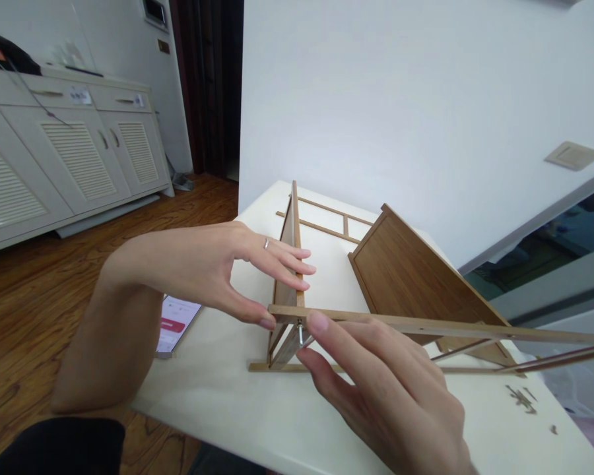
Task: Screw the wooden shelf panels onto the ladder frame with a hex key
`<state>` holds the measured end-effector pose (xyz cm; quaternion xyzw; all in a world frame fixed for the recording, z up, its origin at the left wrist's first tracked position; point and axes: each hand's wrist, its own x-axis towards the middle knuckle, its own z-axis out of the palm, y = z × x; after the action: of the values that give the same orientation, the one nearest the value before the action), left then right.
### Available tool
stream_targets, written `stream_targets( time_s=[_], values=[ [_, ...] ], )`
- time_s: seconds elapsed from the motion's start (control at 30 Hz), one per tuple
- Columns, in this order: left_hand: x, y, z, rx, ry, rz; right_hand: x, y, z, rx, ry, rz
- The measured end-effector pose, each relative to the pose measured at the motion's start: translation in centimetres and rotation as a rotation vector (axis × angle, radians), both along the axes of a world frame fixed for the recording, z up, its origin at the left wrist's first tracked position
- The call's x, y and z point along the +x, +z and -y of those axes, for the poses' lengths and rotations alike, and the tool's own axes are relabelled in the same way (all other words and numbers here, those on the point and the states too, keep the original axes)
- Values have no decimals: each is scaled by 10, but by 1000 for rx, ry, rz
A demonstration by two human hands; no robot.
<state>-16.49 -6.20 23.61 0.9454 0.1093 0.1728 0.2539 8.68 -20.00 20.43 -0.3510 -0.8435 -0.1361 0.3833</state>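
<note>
My left hand (242, 264) straddles the upright wooden panel (288, 244), its fingers over the panel's top edge. Its thumb presses the end of a wooden rail (426, 324); that hand holds the wooden frame at this corner. Under the rail end, my right hand (376, 376) pinches a small silver hex key (301, 334) between thumb and index finger. The key's tip meets the corner joint, where the screw head is too small to make out. A second wooden panel (416, 284) leans at a slant within the frame, to the right.
A white table (218, 402) bears the frame, a lit phone (177, 323) at its left edge and several small screws (522, 398) at the right. Thin wooden rails (327, 218) lie at the back. Beyond stand a white wall (400, 99) and a louvred cabinet (79, 152).
</note>
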Motion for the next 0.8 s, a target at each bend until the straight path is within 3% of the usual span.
stream_targets(
  time_s=[0.27, 0.8],
  values=[
    [-1, -1, 0, -17, 1, 5, 4, -1, -4, -29, -7, -57],
    [-2, 0, 0, -17, 6, -9, 5, 5, 4, 23, -179, 30]
  ],
)
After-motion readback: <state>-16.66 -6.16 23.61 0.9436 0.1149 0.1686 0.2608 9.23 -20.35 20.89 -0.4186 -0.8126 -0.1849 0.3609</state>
